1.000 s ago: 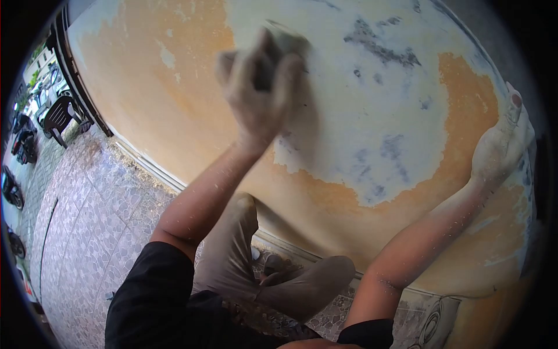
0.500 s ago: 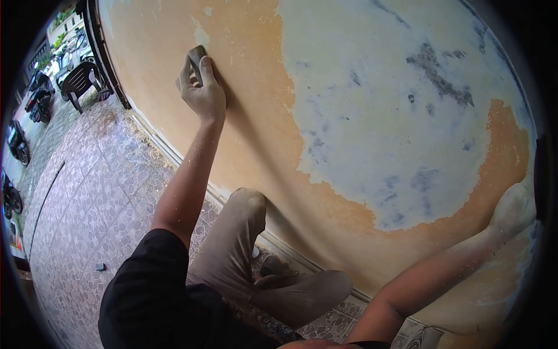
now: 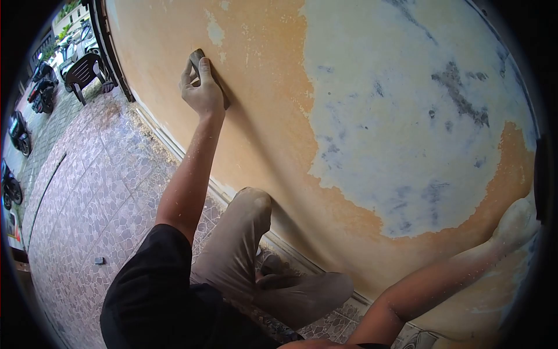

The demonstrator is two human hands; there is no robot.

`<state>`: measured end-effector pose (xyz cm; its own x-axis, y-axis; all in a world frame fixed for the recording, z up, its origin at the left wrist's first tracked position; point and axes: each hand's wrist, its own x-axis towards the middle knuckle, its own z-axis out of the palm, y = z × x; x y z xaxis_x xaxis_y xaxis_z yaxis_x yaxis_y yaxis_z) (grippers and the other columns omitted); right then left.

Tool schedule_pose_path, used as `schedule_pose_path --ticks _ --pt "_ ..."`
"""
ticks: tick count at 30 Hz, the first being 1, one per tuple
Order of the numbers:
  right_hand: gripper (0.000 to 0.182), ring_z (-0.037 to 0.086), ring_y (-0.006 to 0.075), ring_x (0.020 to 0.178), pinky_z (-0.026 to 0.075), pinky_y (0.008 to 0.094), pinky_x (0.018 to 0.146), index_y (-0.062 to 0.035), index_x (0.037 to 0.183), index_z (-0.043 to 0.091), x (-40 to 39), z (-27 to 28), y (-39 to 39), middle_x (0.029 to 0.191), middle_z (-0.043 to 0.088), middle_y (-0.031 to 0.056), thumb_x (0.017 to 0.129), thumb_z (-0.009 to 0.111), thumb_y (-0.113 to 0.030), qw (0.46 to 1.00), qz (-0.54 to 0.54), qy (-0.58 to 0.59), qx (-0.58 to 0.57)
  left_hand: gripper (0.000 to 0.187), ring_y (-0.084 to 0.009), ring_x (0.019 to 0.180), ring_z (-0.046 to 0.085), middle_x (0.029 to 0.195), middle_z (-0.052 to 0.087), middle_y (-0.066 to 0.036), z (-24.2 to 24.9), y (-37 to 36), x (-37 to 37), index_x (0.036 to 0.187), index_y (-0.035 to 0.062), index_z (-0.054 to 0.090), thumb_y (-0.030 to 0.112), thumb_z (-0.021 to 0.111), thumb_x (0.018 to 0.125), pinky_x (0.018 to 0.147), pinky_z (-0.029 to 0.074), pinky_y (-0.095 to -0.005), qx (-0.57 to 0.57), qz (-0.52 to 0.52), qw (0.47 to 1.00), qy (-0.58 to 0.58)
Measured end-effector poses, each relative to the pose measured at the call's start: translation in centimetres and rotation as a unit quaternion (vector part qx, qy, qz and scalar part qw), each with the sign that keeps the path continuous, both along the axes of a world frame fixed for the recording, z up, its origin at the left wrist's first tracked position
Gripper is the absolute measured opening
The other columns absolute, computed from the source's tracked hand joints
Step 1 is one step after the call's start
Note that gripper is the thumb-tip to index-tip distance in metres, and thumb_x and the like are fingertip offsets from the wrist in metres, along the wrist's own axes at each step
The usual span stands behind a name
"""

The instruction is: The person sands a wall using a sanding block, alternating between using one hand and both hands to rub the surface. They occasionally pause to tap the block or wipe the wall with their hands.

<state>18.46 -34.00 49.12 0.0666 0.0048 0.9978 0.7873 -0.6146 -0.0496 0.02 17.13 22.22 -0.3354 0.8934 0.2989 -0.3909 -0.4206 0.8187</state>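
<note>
My left hand (image 3: 203,96), dusty and with its arm stretched out, grips a small grey-brown sanding block (image 3: 197,56) between thumb and fingers. The block is held against the orange-tan wall (image 3: 264,81), and a long shadow of the arm falls below it. A small pale chipped spot lies just above and right of the block. My right hand (image 3: 516,222), whitish with dust, rests against the wall at the far right; its fingers are lost at the dark edge of the view. Between the hands spreads a large pale patch (image 3: 395,128) with ragged edges and grey marks.
My bent knee (image 3: 253,203) stands close to the wall's base. Paint flakes lie on the patterned tile floor (image 3: 87,198) along the skirting. A small dark object (image 3: 99,261) sits on the tiles. A dark plastic chair (image 3: 85,75) and several parked motorbikes (image 3: 42,93) are at upper left.
The view has turned slightly, so the wall's patches sit farther right. Against the wall, my left hand and the block have slid a little left. My right hand stays at the right edge.
</note>
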Motion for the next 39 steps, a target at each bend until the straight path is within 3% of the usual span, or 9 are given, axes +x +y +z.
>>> schedule_pose_path --ticks 1,3,7,15,18,22,30,35,39 --pt "0.047 0.067 0.0298 0.116 0.053 0.0369 0.1 0.002 0.134 0.065 -0.8 0.1 1.2 0.133 0.068 0.0211 0.103 0.054 -0.031 1.0 0.004 -0.002 0.003 0.048 -0.0151 0.088 0.06 0.106 0.062 -0.012 -0.5 0.3 0.7 0.134 -0.0023 0.064 0.026 0.076 0.097 0.073 0.052 -0.0295 0.012 0.081 0.995 0.061" --pt "0.051 0.067 0.0326 0.117 0.054 0.0382 0.1 0.002 0.135 0.064 -3.6 0.0 5.0 0.134 0.066 0.023 0.105 0.053 -0.039 0.982 -0.14 0.073 0.106 0.048 -0.0136 0.086 0.059 0.104 0.058 -0.01 -2.0 -4.0 0.9 0.134 -0.0021 0.066 0.025 0.076 0.097 0.071 0.051 -0.0266 0.001 0.01 0.999 0.035" --pt "0.062 0.066 0.0362 0.118 0.053 0.0398 0.1 0.0019 0.135 0.063 -4.5 0.1 7.0 0.134 0.065 0.0247 0.104 0.053 -0.051 0.983 -0.099 0.044 0.146 0.053 -0.0094 0.083 0.055 0.096 0.055 -0.003 -8.6 -12.2 -0.1 0.14 -0.0006 0.063 0.017 0.08 0.093 0.069 0.047 -0.023 0.061 -0.126 0.986 0.096" --pt "0.068 0.067 0.0383 0.116 0.053 0.0409 0.1 0.0028 0.133 0.063 -4.8 0.0 6.8 0.132 0.067 0.0244 0.103 0.053 -0.057 0.986 -0.135 0.03 0.094 0.048 -0.0127 0.083 0.058 0.099 0.059 -0.004 1.3 4.1 -0.7 0.132 0.0002 0.069 0.029 0.079 0.095 0.079 0.05 -0.0299 0.049 -0.066 0.993 -0.09" --pt "0.066 0.068 0.0383 0.115 0.053 0.0407 0.1 0.003 0.133 0.063 -4.9 0.0 6.8 0.131 0.067 0.0238 0.103 0.053 -0.055 0.977 -0.176 0.035 0.114 0.05 -0.0127 0.077 0.056 0.095 0.057 -0.005 0.0 1.3 -1.3 0.133 0.0 0.069 0.032 0.078 0.095 0.072 0.049 -0.0282 0.054 0.02 0.995 0.076" --pt "0.051 0.071 0.0328 0.11 0.056 0.038 0.094 0.0015 0.128 0.068 -4.9 0.3 7.6 0.126 0.07 0.0212 0.106 0.055 -0.043 0.978 -0.159 0.042 0.127 0.052 -0.0089 0.077 0.062 0.095 0.059 -0.001 -9.0 -9.8 -2.9 0.137 -0.0017 0.064 0.022 0.081 0.093 0.068 0.052 -0.0225 0.1 -0.135 0.963 0.209" --pt "0.056 0.064 0.0356 0.116 0.052 0.0413 0.1 0.0049 0.128 0.063 -6.7 0.4 5.8 0.13 0.061 0.0249 0.107 0.054 -0.046 0.99 -0.09 0.065 0.085 0.049 -0.0101 0.081 0.063 0.091 0.065 -0.003 -6.4 -6.3 -6.3 0.129 0.0042 0.072 0.021 0.087 0.085 0.069 0.052 -0.027 0.173 -0.198 0.912 0.316" --pt "0.059 0.06 0.0373 0.12 0.05 0.0433 0.103 0.0071 0.129 0.059 -12.1 0.1 10.6 0.133 0.055 0.0273 0.107 0.053 -0.047 0.991 -0.08 0.091 0.054 0.051 -0.0117 0.085 0.063 0.095 0.072 -0.007 -3.2 -2.1 -4.3 0.134 -0.0011 0.067 0.029 0.08 0.094 0.077 0.051 -0.0276 -0.051 -0.206 0.977 0.019" --pt "0.061 0.056 0.0387 0.123 0.048 0.0449 0.106 0.0088 0.129 0.057 -11.5 0.2 9.4 0.135 0.05 0.0292 0.107 0.053 -0.049 0.99 -0.065 0.119 0.03 0.054 -0.0117 0.083 0.063 0.092 0.069 -0.007 -3.2 -1.7 -1.7 0.134 -0.0037 0.066 0.028 0.08 0.094 0.074 0.05 -0.0271 -0.04 -0.089 0.995 0.034"
